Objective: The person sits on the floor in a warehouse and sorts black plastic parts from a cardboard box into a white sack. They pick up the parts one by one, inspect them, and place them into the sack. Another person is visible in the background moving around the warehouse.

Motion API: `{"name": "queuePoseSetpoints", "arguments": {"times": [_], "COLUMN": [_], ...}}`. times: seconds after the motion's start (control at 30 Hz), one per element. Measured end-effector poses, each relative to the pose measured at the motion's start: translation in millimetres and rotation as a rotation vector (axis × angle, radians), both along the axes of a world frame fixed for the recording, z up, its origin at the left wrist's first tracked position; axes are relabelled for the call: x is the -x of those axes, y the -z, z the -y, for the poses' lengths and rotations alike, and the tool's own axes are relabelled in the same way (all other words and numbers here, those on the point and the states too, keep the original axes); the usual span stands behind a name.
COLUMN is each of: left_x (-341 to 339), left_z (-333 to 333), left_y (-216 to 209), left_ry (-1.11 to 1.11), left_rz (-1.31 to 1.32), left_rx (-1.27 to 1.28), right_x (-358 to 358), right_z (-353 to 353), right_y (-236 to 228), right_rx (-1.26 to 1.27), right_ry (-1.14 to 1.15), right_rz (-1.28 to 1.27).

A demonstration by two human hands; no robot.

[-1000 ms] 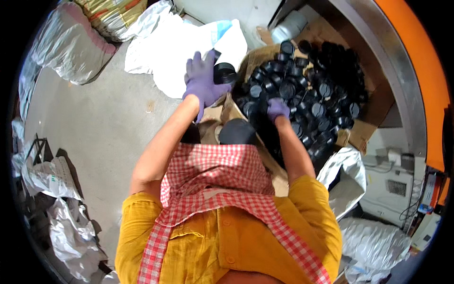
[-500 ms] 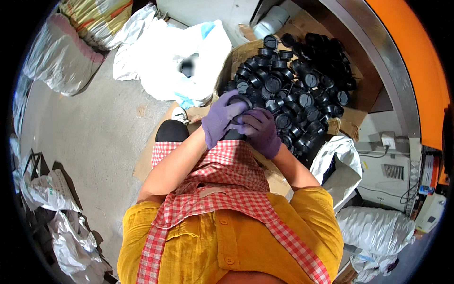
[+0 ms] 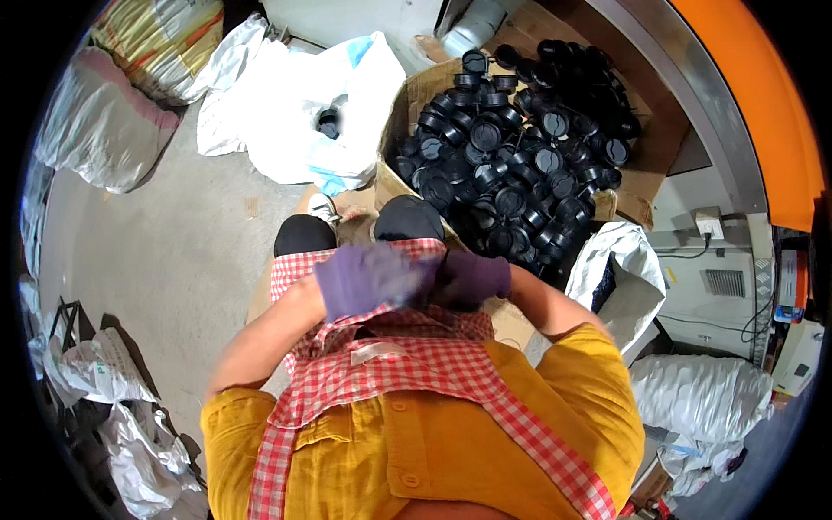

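My left hand (image 3: pixel 368 282), in a purple glove, is over my lap, its fingers smeared by motion. Against it, my right hand (image 3: pixel 472 279), also gloved in purple, is closed with its fingers curled inward. Something dark shows where the two hands meet, but blur and the gloves hide its shape. Beyond my knees a large cardboard box (image 3: pixel 388 130) holds a heap of round black plastic caps (image 3: pixel 485 134), many with hinged lids. To the left of this box stands an open white sack (image 3: pixel 286 108) with a few black pieces (image 3: pixel 328 123) visible in its mouth.
Another open white sack (image 3: pixel 637 277) stands right of the box, beside a pale machine panel (image 3: pixel 715 299) with a plug and cables. Stuffed sacks (image 3: pixel 113 121) line the far left, and crumpled white bags (image 3: pixel 139 442) lie at the near left. An orange panel (image 3: pixel 750 113) curves along the right.
Both hands have drawn back from the edge of the heap toward my lap. The round black cap seen between them earlier is no longer clearly visible. The view has shifted slightly.
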State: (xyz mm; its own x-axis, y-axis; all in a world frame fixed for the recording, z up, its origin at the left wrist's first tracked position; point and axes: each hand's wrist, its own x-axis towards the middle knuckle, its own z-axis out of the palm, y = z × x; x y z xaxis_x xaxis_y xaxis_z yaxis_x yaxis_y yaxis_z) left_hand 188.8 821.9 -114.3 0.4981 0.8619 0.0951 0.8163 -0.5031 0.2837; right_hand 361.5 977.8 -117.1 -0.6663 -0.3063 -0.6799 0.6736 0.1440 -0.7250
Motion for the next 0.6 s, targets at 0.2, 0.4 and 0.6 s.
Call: {"name": "queuePoseSetpoints", "arguments": {"times": [0.2,0.4,0.6], "left_x": [-26.2,22.0,-43.4], "left_z": [19.3,47.6,-23.1], "left_y": [-52.1,-79.9,-14.0], "left_ry": [0.157,-0.952,-0.625], "left_rz": [0.433,1.601,1.977], "left_rx": [-0.535,0.059,0.474], "right_x": [-41.9,-72.2,34.7], "right_z": [-13.9,-38.0,7.5], "right_y": [0.9,10.8,30.6], "right_rx": [0.555,0.389,0.204], "right_ry": [0.019,0.960,1.340], "right_rz": [0.009,-0.315,-0.776]}}
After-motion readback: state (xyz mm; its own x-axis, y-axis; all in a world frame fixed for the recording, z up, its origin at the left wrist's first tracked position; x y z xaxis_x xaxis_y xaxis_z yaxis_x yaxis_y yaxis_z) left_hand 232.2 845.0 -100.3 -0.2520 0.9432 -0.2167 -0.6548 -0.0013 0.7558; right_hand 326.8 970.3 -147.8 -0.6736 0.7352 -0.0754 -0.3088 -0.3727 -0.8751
